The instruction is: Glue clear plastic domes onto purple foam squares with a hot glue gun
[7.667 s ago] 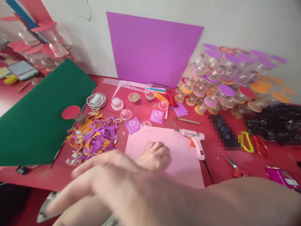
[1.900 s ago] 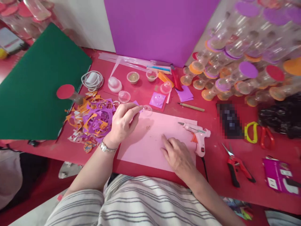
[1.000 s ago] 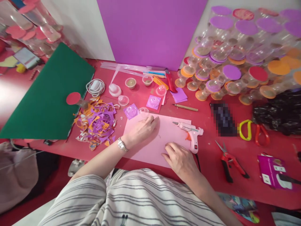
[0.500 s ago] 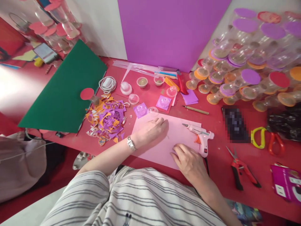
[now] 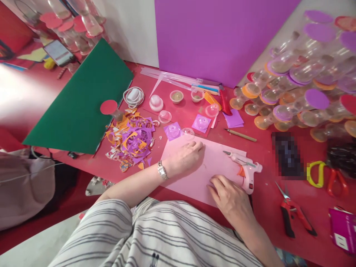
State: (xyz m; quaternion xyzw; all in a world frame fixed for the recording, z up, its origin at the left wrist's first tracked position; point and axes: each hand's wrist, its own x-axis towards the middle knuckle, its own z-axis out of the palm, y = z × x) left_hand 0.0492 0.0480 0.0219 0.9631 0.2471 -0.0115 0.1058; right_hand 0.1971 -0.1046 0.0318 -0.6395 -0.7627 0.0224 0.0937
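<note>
A pink sheet (image 5: 194, 181) lies flat in front of me. My left hand (image 5: 187, 157), with a watch at its wrist, rests on its upper left part, fingers loosely bent and holding nothing I can see. Near the sheet's lower right edge is my right hand (image 5: 229, 196), its thumb apart from its fingers and nothing visible between them. A pink glue gun (image 5: 246, 168) lies on the sheet's right side, just beyond the right hand. Clear plastic domes on purple squares (image 5: 174, 131) (image 5: 201, 123) sit past the sheet's far edge.
Paper scraps (image 5: 132, 139) are heaped at the left beside a green board (image 5: 83, 104). Two small cups (image 5: 176, 97) stand at the back. A craft knife (image 5: 240, 134), red-handled snips (image 5: 296, 213), scissors (image 5: 336, 181) and stacked plastic hourglass shapes (image 5: 294, 107) occupy the right.
The whole view has shifted, so most things appear farther right. Both hands stay nearly in the same places on the pink sheet, and the glue gun lies as before.
</note>
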